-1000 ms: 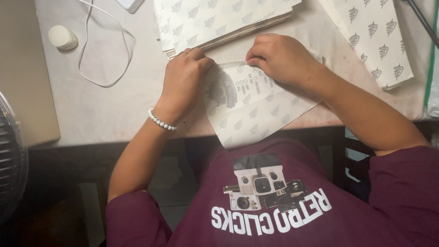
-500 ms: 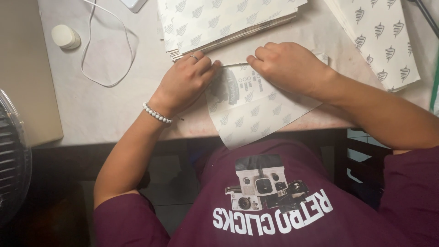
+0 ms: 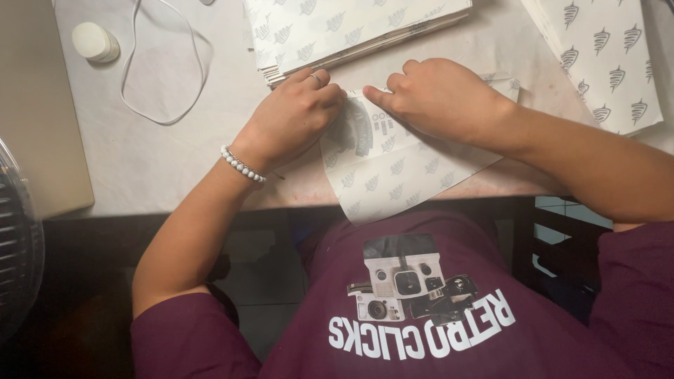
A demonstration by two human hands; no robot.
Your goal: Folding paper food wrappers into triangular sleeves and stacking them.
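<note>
**A:** What's the surface like from your feed?

**B:** I see a pale tabletop filling the upper half of the frame, its near edge running across the middle. Below that it's dark: a maroon shirt, dim floor, and a dark chair frame at lower right.

**A:** And the hands?

**B:** The left hand, a bead bracelet at its wrist, is curled, fingers pressing on a printed paper sheet. The right hand is loosely fisted, fingertips pinching the sheet's top edge. The sheet lies at centre frame, its lower corner hanging over the table edge.

**A:** Anything around it?

**B:** A stack of similar sheets at top centre, another pile upper right, a white cord loop and a small white cap upper left, a fan grille at far left.
</note>
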